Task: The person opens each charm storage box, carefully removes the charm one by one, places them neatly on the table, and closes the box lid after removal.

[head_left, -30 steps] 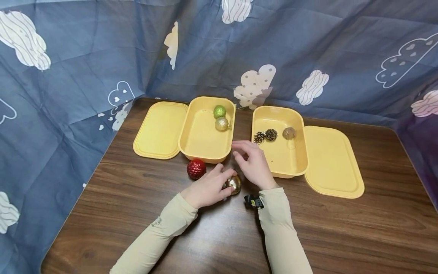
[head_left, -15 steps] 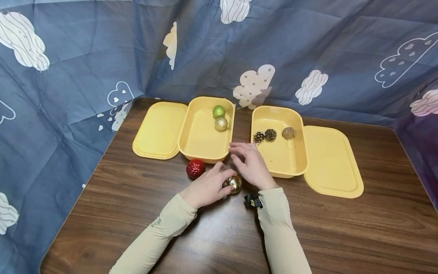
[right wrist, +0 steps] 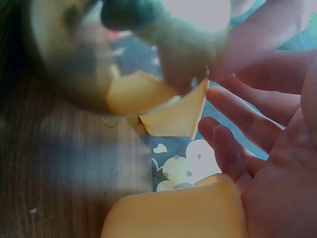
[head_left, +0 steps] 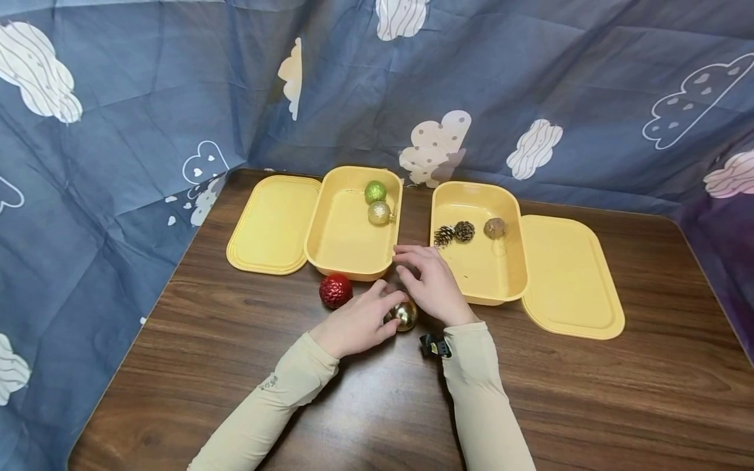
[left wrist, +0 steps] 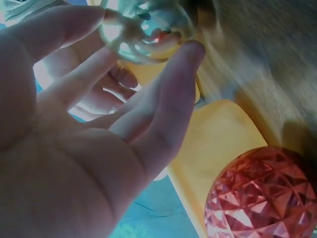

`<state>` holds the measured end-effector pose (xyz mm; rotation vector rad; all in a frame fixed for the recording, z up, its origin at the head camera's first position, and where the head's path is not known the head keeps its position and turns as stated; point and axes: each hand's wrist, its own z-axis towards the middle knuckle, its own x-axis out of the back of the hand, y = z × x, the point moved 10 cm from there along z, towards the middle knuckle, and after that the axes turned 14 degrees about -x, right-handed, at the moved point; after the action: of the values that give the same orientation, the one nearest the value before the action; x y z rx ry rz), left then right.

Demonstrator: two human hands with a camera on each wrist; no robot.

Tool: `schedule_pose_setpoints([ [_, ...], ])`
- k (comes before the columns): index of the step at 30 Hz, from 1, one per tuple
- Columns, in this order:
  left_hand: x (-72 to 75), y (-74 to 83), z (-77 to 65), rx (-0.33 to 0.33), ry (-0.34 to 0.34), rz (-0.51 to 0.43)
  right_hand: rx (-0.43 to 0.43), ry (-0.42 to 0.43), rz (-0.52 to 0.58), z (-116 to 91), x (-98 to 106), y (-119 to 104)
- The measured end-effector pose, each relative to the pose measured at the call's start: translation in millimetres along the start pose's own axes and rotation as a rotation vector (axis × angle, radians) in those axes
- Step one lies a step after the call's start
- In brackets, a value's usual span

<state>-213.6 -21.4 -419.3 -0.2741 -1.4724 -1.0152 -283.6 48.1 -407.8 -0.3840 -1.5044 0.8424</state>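
Note:
My left hand [head_left: 360, 320] holds a shiny gold ball ornament [head_left: 405, 316] on the table, its thumb and fingers curved about the near side. The left wrist view has the same gold ball [left wrist: 148, 29] at the fingertips. Just left of that hand lies a red faceted ball ornament [head_left: 336, 291], large in the left wrist view. My right hand [head_left: 434, 282] hovers between the two boxes, fingers loosely bent and nothing in its grasp. Its fingertips lie right at the near corner of the left yellow box [head_left: 315, 254]. The gold ball [right wrist: 124, 59] looms in front of it in the right wrist view.
Inside the left box are a green ball [head_left: 375, 191] and a pale gold ball [head_left: 379, 212]. The right yellow box [head_left: 518, 281] contains pinecones [head_left: 464, 231] and a brown ball [head_left: 495, 227]. Yellow lids lie outside: left lid [head_left: 273, 226], right lid [head_left: 571, 278]. Behind hangs a blue cloth [head_left: 353, 85].
The gold ball has edged slightly right, so a little more of it shows past the left fingers. The right fingers have shifted slightly left. The boxes and red ball stay put.

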Motion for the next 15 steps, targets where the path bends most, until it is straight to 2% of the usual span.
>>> schedule_pose_setpoints([
  [7, -9.5, 7.7, 3.4, -0.071, -0.053, 0.021, -0.002, -0.002, 0.006, 0.0, 0.7, -0.1],
  [15, -6.0, 6.0, -1.8, -0.023, -0.117, 0.078, -0.012, 0.006, 0.013, 0.2, 1.4, 1.3],
])
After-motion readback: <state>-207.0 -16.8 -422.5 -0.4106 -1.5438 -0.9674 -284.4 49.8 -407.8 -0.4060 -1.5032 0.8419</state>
